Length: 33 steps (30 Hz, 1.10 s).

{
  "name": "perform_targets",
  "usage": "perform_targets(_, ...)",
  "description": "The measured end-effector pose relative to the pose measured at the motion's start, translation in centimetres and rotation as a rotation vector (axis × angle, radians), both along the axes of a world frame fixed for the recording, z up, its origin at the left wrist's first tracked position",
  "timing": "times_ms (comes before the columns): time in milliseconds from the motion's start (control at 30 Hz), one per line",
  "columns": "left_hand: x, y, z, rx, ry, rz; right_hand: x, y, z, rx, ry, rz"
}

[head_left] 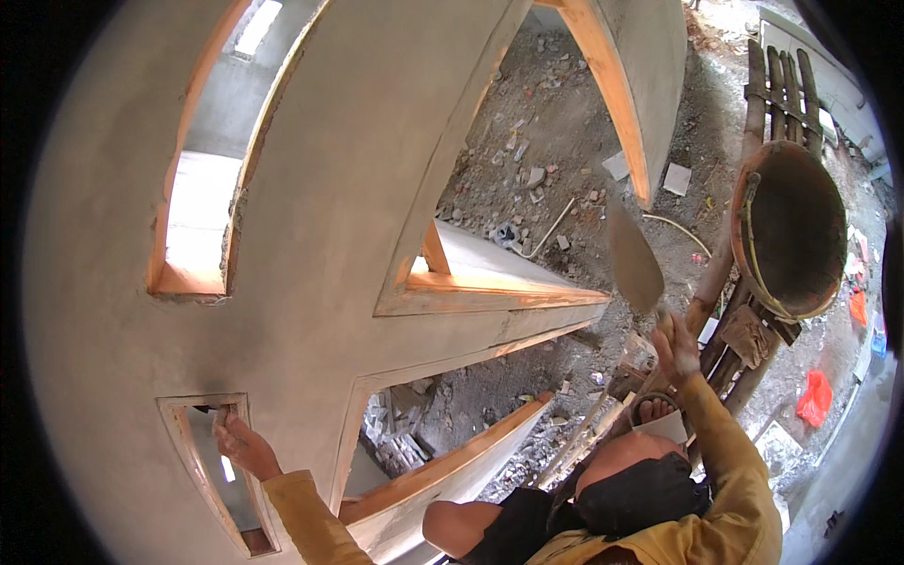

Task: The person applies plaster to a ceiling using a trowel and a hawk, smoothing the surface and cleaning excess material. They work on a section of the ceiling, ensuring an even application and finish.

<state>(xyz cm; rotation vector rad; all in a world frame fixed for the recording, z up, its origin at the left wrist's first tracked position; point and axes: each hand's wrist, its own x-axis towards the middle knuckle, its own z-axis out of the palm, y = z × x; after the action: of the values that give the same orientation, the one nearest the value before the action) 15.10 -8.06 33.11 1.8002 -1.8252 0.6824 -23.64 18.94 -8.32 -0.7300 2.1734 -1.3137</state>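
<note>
My right hand (678, 350), out to the right, is closed round the handle of a pointed trowel (633, 262). The trowel's long grey blade points away from me over the rubble floor. At lower left, my left hand (247, 444) is at the top of a small narrow opening (169, 428) in the grey plastered wall (311, 217). Its fingers are pinched together by the opening's upper edge, where a small dark tip shows; what it belongs to is too small to tell.
A scaffold of wooden poles (720, 282) runs along the right, with a round mortar basin (800, 226) on it. A sandalled foot (656, 408) stands on the poles. Larger wall openings (508, 298) have sharp edges. Rubble and a red plastic bag (814, 399) lie below.
</note>
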Motion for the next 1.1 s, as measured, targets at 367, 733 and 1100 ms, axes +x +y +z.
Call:
perform_targets(367,0.6,-0.7,-0.1,-0.067,0.038,0.023,-0.3,-23.3,5.1,-0.463,-0.187,-0.053)
perform_targets(733,-1.2,-0.8,-1.1,0.005,0.107,0.109,-12.9,-31.7,-1.2,-0.061,0.502,-0.071)
perform_targets(1100,2.2,-1.5,-0.6,-0.117,0.019,0.152,-10.5,-30.2,2.5,-0.23,0.551,0.046)
